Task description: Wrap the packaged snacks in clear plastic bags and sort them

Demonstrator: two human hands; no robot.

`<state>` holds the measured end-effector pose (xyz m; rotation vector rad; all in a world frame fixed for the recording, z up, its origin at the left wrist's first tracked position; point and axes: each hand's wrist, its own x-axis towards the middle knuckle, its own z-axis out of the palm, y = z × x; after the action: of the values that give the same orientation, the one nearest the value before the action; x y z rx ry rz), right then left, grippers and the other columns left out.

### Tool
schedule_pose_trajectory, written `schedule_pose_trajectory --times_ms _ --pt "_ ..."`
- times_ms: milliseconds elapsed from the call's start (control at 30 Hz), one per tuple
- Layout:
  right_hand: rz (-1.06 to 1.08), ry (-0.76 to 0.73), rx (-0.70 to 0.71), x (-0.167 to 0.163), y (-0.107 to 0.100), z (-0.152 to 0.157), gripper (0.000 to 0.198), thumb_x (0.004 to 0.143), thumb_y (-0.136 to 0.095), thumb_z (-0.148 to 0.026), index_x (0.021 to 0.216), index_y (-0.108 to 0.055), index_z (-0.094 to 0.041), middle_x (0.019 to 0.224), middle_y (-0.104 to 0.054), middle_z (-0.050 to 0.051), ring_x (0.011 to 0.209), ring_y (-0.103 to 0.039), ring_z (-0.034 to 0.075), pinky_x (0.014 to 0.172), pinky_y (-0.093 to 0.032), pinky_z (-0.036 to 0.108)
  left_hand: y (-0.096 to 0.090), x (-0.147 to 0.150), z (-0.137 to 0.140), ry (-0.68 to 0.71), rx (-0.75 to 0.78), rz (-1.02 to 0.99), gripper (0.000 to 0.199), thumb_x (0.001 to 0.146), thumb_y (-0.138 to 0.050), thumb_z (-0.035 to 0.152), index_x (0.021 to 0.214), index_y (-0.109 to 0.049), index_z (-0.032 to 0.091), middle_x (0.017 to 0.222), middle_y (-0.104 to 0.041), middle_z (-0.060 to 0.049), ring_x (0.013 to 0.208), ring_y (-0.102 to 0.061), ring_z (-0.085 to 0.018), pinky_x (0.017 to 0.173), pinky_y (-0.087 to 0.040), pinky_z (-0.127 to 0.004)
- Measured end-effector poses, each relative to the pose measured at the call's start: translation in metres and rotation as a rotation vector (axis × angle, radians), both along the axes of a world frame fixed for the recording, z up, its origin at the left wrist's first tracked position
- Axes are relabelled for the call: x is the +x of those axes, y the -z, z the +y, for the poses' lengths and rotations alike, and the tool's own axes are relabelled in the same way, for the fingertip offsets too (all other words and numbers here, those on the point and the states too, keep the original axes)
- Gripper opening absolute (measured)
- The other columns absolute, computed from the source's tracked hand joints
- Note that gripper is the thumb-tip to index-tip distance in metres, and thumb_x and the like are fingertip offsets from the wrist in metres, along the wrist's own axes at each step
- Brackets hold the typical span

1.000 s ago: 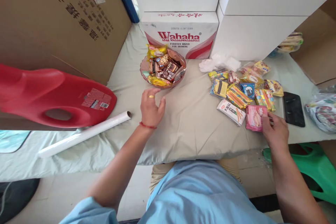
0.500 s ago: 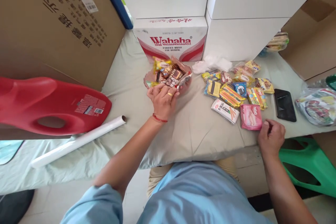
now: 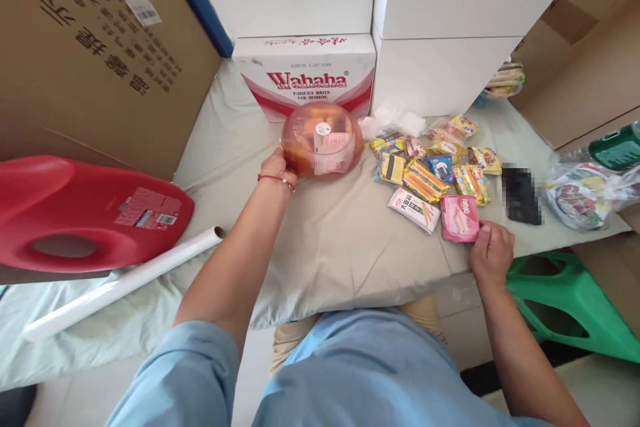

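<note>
A see-through reddish plastic bowl point(image 3: 320, 143) is tipped over in front of the water carton, its underside and a round sticker facing me. Wrapped snacks show blurred through its wall. My left hand point(image 3: 280, 163), with a red cord bracelet at the wrist, grips the bowl's near left rim; most of the fingers are hidden. At the cloth's front edge, my right hand point(image 3: 491, 247) rests loosely curled, its thumb against a pink snack packet point(image 3: 460, 219). Beside that lies a white snack packet point(image 3: 415, 210). Several yellow snack packs point(image 3: 425, 179) and a blue packet point(image 3: 441, 168) lie behind.
The Wahaha carton point(image 3: 307, 83) stands against white cabinets. Left are a large cardboard box point(image 3: 100, 67), a red plastic piece point(image 3: 100, 213) and a white roll point(image 3: 125, 283). A dark blurred flat object point(image 3: 523, 197), a bagged item point(image 3: 575, 197) and a green stool point(image 3: 570, 307) are right.
My left hand has moved from the snacks inside the bowl to its left rim, and the bowl has turned from upright to underside-up. My right hand stays by the pink packet.
</note>
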<state>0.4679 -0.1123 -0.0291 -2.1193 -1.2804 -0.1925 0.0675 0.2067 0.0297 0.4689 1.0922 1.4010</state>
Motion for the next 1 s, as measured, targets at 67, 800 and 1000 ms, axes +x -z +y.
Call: schedule_pose_trajectory --times_ms 67,800,1000 --pt "0.057 0.018 -0.038 0.002 0.0 0.002 0.052 0.103 -0.029 -0.047 0.105 -0.069 -0.014 0.109 -0.066 0.02 0.106 -0.056 0.032 0.098 -0.043 0.051 0.005 -0.006 -0.008 -0.027 -0.092 0.012 0.027 0.097 -0.053 0.012 0.071 -0.052 0.02 0.062 -0.057 0.003 0.061 -0.053 -0.009 0.065 -0.048 -0.022" --pt "1.057 -0.04 -0.094 0.007 -0.049 0.034 0.067 0.057 -0.09 -0.041 0.116 -0.064 -0.023 0.096 -0.077 0.006 0.08 -0.072 0.025 0.071 -0.059 0.039 -0.093 0.017 -0.177 0.65 0.485 0.53 0.016 0.076 -0.086 0.03 0.08 -0.074 0.02 0.08 -0.067 -0.004 0.075 -0.062 -0.019 0.075 -0.05 -0.032" --pt "1.074 -0.12 -0.104 0.004 -0.05 0.032 0.054 0.065 -0.084 -0.047 0.112 -0.07 -0.024 0.105 -0.078 0.005 0.09 -0.072 0.027 0.085 -0.059 0.042 -0.078 -0.022 -0.221 0.895 0.56 0.75 0.017 0.089 -0.07 0.043 0.082 -0.073 0.028 0.091 -0.071 -0.009 0.099 -0.067 -0.028 0.095 -0.052 -0.043"
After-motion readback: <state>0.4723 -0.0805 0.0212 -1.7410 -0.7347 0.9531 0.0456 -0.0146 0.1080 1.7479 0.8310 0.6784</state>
